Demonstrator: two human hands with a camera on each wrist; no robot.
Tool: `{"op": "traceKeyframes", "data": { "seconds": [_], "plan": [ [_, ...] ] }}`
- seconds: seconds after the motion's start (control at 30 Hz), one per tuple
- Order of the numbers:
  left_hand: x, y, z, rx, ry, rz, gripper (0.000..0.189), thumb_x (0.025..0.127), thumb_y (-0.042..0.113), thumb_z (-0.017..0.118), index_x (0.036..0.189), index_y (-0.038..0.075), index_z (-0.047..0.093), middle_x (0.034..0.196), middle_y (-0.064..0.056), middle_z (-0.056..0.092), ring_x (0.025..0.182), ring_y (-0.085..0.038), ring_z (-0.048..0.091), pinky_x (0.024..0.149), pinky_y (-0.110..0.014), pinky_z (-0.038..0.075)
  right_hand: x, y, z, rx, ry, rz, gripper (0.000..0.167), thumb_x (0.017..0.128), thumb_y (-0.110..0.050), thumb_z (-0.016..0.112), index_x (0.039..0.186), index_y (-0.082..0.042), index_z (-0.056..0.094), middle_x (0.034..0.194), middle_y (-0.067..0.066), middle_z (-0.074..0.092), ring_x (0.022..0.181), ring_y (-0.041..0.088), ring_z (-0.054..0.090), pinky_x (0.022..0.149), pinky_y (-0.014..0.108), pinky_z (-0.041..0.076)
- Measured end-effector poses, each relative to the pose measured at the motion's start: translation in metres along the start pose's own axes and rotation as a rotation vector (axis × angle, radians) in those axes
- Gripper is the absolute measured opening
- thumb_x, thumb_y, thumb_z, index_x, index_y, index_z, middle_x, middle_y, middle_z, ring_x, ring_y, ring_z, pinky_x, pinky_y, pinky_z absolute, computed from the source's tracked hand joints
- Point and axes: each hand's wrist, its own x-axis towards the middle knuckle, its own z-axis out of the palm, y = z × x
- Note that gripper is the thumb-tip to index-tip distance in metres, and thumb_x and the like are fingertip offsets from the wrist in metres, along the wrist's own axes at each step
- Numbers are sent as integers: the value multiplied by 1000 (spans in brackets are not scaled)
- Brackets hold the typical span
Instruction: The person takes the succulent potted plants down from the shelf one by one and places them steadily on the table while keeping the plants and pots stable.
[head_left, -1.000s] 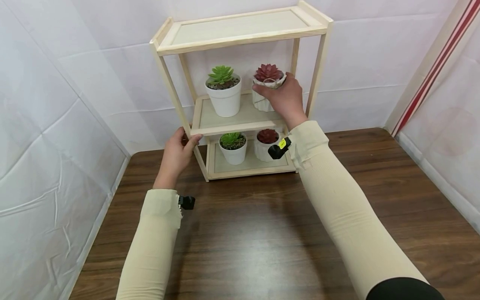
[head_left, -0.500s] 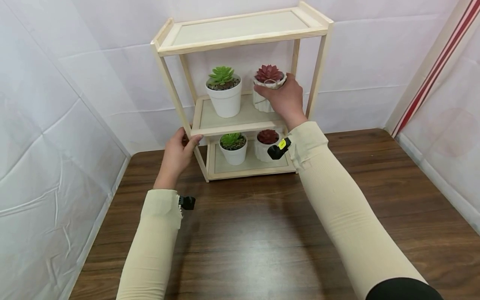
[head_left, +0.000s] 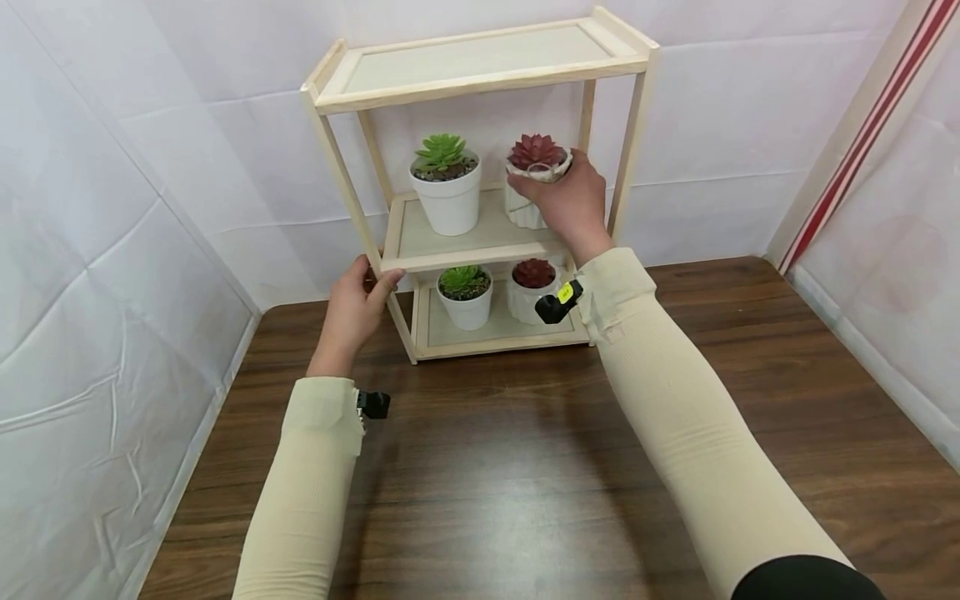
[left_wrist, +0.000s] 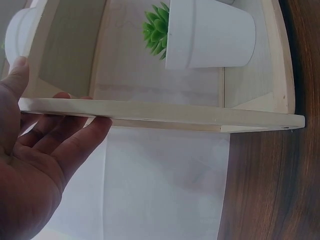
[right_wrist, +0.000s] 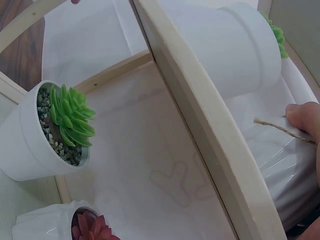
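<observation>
My left hand grips the front left post of a small pale wooden shelf rack at middle-shelf height. In the left wrist view, the fingers reach behind the post, with the thumb in front. On the middle shelf's right side, my right hand holds a white ribbed pot with a red succulent by its upper part. A twine tie shows beside the right thumb. My palm hides much of this pot; whether its base touches the shelf I cannot tell.
Left of it stands a white pot with a green succulent. Below are a smaller green succulent pot and another red succulent pot. The rack stands at the back of a brown wooden table, before white sheeting.
The head view has shifted very slightly. Both hands keep their holds on the post and the red succulent pot, and the other pots stay in place.
</observation>
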Motion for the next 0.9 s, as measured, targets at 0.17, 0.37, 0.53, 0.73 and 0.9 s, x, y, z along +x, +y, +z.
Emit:
{"op": "traceKeyframes", "data": {
  "seconds": [0.17,0.37,0.53,0.73,0.9],
  "plan": [
    [1,-1,0,3,-1,-7,62,94,55,52,138,11,48,109,-16,65,101,-30,64,84,-46,55,-2,-1,0,11,2,-22,96,72,-63,74,144,-10,41,139,8,55,128,20,51,104,33,44],
    [3,-3,0,0,3,-12,64,93,58,50,138,12,48,109,-16,66,101,-28,64,84,-45,55,-5,-2,-1,20,3,-36,94,71,-63,74,143,-11,44,136,8,57,125,19,53,103,33,45],
    [6,-4,0,-9,4,-2,64,93,57,51,137,12,48,109,-16,66,102,-28,64,85,-45,55,-6,-2,-2,21,-3,-39,93,71,-63,75,142,-11,44,136,7,58,124,18,54,103,32,46],
    [8,-4,1,-16,-5,1,61,93,56,52,135,11,50,108,-16,66,102,-29,64,85,-46,55,-8,-1,-3,19,-11,-33,96,69,-65,75,143,-11,43,136,7,57,123,18,54,102,32,45],
    [10,-5,2,-20,-5,-8,60,92,57,52,132,11,51,107,-16,66,101,-29,64,85,-45,55,-10,-2,-3,5,-9,-39,100,68,-65,75,144,-9,42,137,8,57,124,19,54,103,32,45]
  ]
}}
